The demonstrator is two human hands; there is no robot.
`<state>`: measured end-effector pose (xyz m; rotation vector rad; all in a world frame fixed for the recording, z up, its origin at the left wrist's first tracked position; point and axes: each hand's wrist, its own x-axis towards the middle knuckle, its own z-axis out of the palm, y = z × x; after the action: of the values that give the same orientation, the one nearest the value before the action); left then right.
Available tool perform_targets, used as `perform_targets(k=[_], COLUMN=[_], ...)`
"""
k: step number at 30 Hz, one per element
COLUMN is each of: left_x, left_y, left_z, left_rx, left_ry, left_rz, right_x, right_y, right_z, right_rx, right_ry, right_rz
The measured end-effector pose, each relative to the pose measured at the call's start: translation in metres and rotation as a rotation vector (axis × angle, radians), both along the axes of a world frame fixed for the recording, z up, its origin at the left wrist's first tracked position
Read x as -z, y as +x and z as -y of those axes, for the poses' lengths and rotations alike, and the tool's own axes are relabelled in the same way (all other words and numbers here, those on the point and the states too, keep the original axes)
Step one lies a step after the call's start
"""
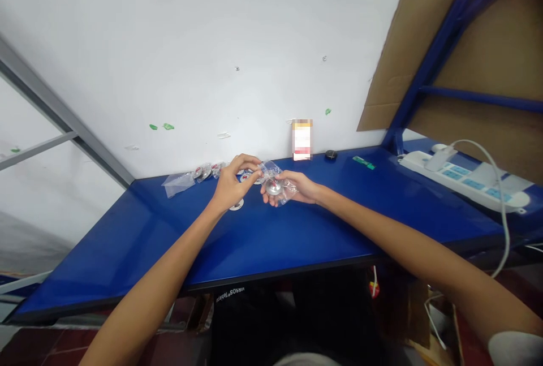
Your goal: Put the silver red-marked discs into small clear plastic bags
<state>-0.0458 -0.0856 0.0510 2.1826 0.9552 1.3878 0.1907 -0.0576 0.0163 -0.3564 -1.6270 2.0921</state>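
Over the blue table, a clear plastic bag [289,190] with a shiny silver round piece [274,186] marked in red is between my hands. My right hand [302,184] grips the bag, its thumb on top and its fingers under the silver piece. The thumb and forefinger of my left hand [236,178] pinch together at the bag's upper left edge. Below the left hand lies a white disc [236,205]. More round pieces lie behind that hand, partly hidden by it.
Bagged silver pieces [202,172] and a flat clear bag [178,184] lie at the back left of the blue table [271,247]. Along the back are a blurred-out upright card [302,141], a black round item [331,155] and a green item [363,162]. A power strip [464,181] with a cable lies right.
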Motion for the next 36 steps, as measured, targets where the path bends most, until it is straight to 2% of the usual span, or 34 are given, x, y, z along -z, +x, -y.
perform_targets(k=[4, 8, 10, 15, 17, 23, 27, 32, 34, 36], left_x=[-0.001, 0.003, 0.007, 0.013, 0.014, 0.011, 0.008, 0.010, 0.016, 0.025], left_y=[0.000, 0.002, 0.003, 0.005, 0.004, -0.002, -0.005, -0.023, -0.036, -0.048], left_z=[0.001, -0.002, -0.004, -0.007, -0.007, -0.009, -0.011, -0.024, -0.035, -0.047], left_rx=[0.037, -0.026, -0.060, -0.102, -0.097, 0.009, 0.021, -0.154, -0.247, -0.286], left_ry=[-0.071, -0.124, -0.138, -0.136, -0.136, -0.203, -0.207, -0.147, -0.124, -0.118], left_rz=[0.049, 0.071, 0.065, 0.035, 0.049, 0.104, 0.114, 0.100, -0.014, -0.215], right_x=[0.000, -0.003, -0.004, 0.000, 0.003, 0.000, -0.005, -0.007, -0.007, -0.006], right_y=[-0.001, -0.001, 0.000, -0.002, -0.004, 0.000, 0.004, 0.006, 0.007, 0.009], right_z=[-0.001, -0.003, -0.003, 0.001, 0.001, 0.000, -0.001, -0.001, -0.002, -0.004], right_rx=[0.001, 0.248, 0.372, 0.551, 0.614, 0.733, 0.735, 0.674, 0.664, 0.661], right_ry=[-0.027, 0.096, 0.248, 0.777, 0.893, 0.959, 1.006, 1.012, 1.001, 1.007], right_rz=[0.030, 0.129, 0.200, 0.466, 0.560, 0.677, 0.698, 0.680, 0.675, 0.670])
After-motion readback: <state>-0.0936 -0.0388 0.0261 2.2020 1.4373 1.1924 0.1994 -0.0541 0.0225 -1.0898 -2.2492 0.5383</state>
